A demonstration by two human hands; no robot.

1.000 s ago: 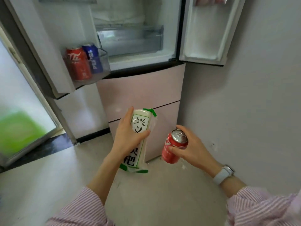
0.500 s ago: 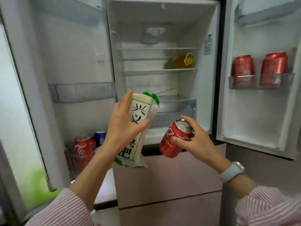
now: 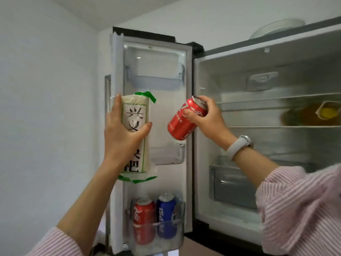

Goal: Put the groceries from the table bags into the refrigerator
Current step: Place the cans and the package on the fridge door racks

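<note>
The tall grey two-door refrigerator (image 3: pixel 267 58) stands with its main compartment open, and everything else can be placed from it. Its open left door (image 3: pixel 156 111) carries clear plastic bins on the inner side: an upper bin and a middle bin with nothing visible in them, and a bottom door bin (image 3: pixel 158 235) holding a red cola can (image 3: pixel 144 218) and a blue Pepsi can (image 3: pixel 167 215) side by side, upright. Inside the compartment, on a wire shelf to the right, lies a blurred amber bottle with a yellow label (image 3: pixel 313 115); a clear drawer sits lower down. A white plate (image 3: pixel 276 27) rests on the refrigerator's top.

In front of the left door, the left hand (image 3: pixel 121 132) grips a long white vacuum-packed block with green trim and black characters (image 3: pixel 136 135), fingers and thumb wrapped round its middle, long axis upright and nearly parallel to the door. At the door's hinge edge, the right hand (image 3: pixel 204 119) clasps a red soda can (image 3: pixel 186 121) near its top, the can tilted with its lid towards the compartment.

Both items hang level with the middle door bin, which lies straight ahead of the block. The can is just beside the compartment opening, so the right hand looks nearer the shelves, the left nearer the door bins.
</note>
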